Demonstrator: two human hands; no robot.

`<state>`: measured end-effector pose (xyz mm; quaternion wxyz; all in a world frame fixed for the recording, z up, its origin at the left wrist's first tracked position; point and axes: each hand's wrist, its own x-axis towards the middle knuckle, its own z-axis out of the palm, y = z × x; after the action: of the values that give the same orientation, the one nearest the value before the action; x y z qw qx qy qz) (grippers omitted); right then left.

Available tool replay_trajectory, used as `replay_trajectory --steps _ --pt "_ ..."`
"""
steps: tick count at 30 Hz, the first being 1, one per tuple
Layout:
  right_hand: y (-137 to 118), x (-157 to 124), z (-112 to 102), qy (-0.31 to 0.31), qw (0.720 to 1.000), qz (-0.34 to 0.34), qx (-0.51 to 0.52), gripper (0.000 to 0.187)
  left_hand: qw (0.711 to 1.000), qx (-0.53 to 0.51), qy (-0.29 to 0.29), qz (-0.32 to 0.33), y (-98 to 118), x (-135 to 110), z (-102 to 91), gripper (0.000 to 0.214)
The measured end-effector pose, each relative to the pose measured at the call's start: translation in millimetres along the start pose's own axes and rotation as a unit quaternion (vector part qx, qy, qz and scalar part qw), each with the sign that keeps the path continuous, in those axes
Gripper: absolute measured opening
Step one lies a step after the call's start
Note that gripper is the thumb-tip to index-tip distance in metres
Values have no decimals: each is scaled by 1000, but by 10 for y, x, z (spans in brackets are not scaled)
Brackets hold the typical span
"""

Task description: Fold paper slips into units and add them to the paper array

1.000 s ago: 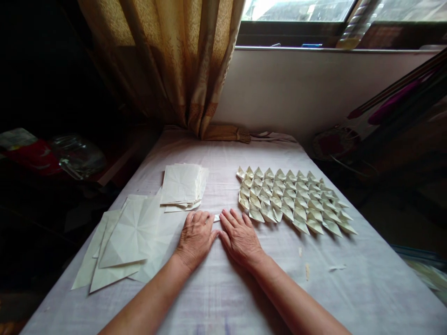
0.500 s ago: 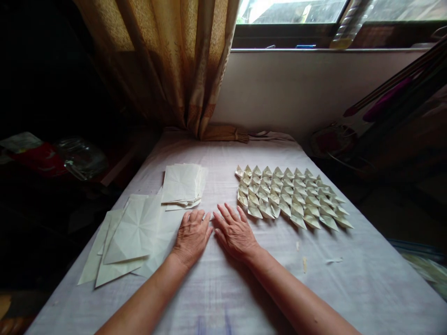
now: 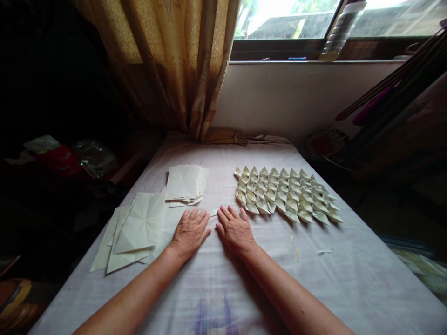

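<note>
My left hand (image 3: 191, 232) lies palm down on the white cloth (image 3: 216, 279), fingers stretched forward and holding nothing. Beside it, a small gap away, my right hand (image 3: 235, 231) rests flat too. A thin white scrap (image 3: 213, 212) shows between the fingertips. Left of my left hand lie loose, creased paper sheets (image 3: 138, 223), fanned over one another. Beyond that hand sits a stack of smaller square papers (image 3: 185, 182). Past my right hand, several folded paper boats (image 3: 286, 193) stand in close rows.
Small paper scraps (image 3: 298, 255) and a twisted white strip (image 3: 325, 251) lie right of my right forearm. A gold curtain (image 3: 167, 60) hangs at the table's far end. On the window sill stands a clear plastic bottle (image 3: 340, 35). Dark clutter flanks both sides.
The camera view has tilted up slightly and shifted. My hands stay flat, with a little more space between their fingertips. The papers and folded boats have not moved on the cloth.
</note>
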<state>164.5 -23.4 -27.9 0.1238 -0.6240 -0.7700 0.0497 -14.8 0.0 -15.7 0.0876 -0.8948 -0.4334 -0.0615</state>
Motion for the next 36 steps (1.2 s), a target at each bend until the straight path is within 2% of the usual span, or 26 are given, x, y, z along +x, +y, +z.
replay_trajectory --steps 3,6,9,13,17,22,27,31,36 --pt "-17 3 -5 2 1000 -1 -8 43 1000 -2 -3 17 -62 -41 -53 35" --pt "-18 6 -2 1 1000 1 -13 44 1000 -7 -2 28 -35 30 -96 29" --pt "-5 4 5 -2 1000 5 -13 44 1000 1 -3 19 129 159 -73 22" --pt "25 -3 -4 -5 1000 3 -8 42 1000 12 3 -11 378 249 -7 26" --pt "42 -15 -37 2 1000 -15 -9 41 999 13 1 -34 441 229 -38 29" --pt "37 -35 -51 16 1000 -22 -2 40 999 0 -18 -36 363 195 -145 27" --pt "43 -54 -40 32 999 -22 8 40 998 -34 -12 -56 133 178 -169 16" --pt "61 -58 -11 63 997 -24 31 39 992 -67 28 -108 -46 185 -69 18" --pt "114 -48 66 97 992 -19 79 39 982 -112 77 -132 -67 185 119 15"
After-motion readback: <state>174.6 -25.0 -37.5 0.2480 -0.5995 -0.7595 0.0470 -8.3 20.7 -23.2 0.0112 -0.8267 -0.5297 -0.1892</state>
